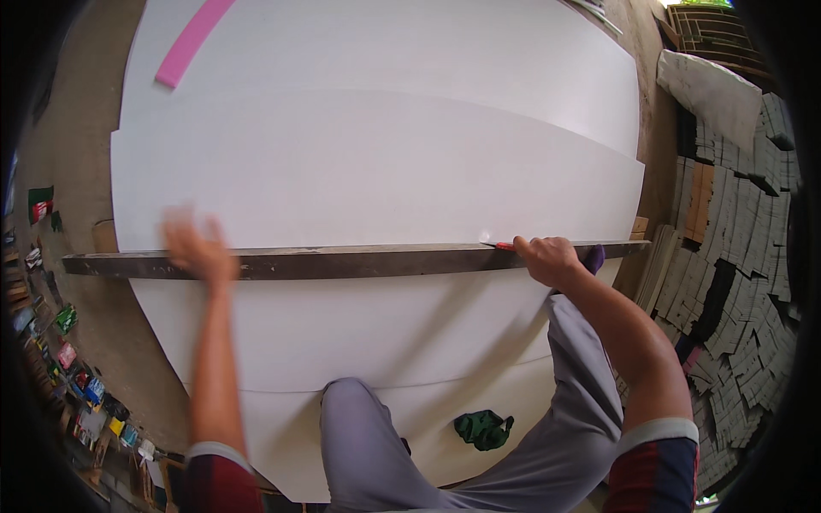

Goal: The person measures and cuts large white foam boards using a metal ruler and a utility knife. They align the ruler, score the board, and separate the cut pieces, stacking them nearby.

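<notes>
A long dark straight bar (359,262) lies crosswise over a large white sheet (368,171). Gripped in my right hand (550,259) is a red cutter knife (504,246), its tip pointing left against the bar's far edge, toward the right end. My left hand (198,245) is over the left part of the bar, blurred by motion, with thumb and fingers apart and nothing in it; whether it touches the bar I cannot tell. My knees are on the near side of the bar, over the white sheets.
A pink strip (192,43) rests on the far left of the sheets. Dark green crumpled cloth (484,429) lies between my legs. Stacked grey pieces (727,248) fill the right side, with a whitish sack (714,94) on them. Assorted small items (94,393) crowd the left floor.
</notes>
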Available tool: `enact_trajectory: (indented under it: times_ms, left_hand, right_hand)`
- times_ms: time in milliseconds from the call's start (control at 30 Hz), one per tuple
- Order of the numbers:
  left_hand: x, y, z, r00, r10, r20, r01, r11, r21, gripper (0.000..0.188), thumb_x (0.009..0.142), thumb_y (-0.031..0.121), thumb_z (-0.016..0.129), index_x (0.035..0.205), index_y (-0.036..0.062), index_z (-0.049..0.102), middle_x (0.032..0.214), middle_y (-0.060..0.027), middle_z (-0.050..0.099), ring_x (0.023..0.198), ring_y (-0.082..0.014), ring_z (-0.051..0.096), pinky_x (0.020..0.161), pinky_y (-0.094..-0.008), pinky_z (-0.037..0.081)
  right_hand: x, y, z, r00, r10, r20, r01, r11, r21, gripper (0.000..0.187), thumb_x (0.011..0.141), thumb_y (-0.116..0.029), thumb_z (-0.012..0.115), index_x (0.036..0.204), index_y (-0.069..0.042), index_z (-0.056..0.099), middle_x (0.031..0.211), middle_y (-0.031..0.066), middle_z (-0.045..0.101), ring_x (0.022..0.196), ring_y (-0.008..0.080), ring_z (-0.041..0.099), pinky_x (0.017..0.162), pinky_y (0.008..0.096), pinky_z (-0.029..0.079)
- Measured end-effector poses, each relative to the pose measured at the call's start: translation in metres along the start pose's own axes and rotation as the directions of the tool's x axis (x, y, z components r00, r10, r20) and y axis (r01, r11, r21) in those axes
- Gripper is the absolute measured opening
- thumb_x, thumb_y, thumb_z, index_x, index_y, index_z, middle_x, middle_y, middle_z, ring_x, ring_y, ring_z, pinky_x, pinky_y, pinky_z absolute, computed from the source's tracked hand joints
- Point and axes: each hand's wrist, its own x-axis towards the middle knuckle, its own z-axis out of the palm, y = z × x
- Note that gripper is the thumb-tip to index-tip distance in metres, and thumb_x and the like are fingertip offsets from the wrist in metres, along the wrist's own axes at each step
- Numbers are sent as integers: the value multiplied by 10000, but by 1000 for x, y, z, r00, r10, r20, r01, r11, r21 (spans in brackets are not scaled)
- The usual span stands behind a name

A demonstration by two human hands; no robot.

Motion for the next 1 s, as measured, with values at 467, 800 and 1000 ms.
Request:
enact_trajectory:
  times_ms: [467, 800, 1000]
  left_hand:
    - [-98, 272, -5, 903, 25, 430, -50, 998, 45, 682, 1071, 595, 421, 1672, 273, 404, 1785, -145, 221, 1649, -419, 128, 1281, -676, 97]
    - [-97, 272, -9, 883, 33, 469, -73, 995, 67, 682, 1060, 565, 437, 1674, 270, 402, 1785, -129, 227, 1651, -411, 127, 1283, -668, 81]
    - [-95, 274, -11, 870, 19, 493, -61, 996, 70, 694, 1048, 550, 457, 1678, 266, 391, 1791, -101, 220, 1651, -404, 128, 1287, -663, 56]
  right_hand:
    - [15, 0, 16, 976, -120, -180, 145, 980, 134, 73, 989, -106, 585, 1051, -67, 580, 827, 109, 768, 754, 256, 793, 583, 396, 606]
    - [20, 7, 5, 976, -209, -57, 215, 965, 150, 184, 1011, -119, 575, 1165, -19, 588, 865, 117, 769, 767, 242, 793, 565, 391, 609]
    - [21, 25, 14, 973, -228, -21, 228, 954, 197, 199, 1027, -124, 561, 1194, -18, 583, 928, 130, 779, 815, 264, 801, 606, 397, 625]
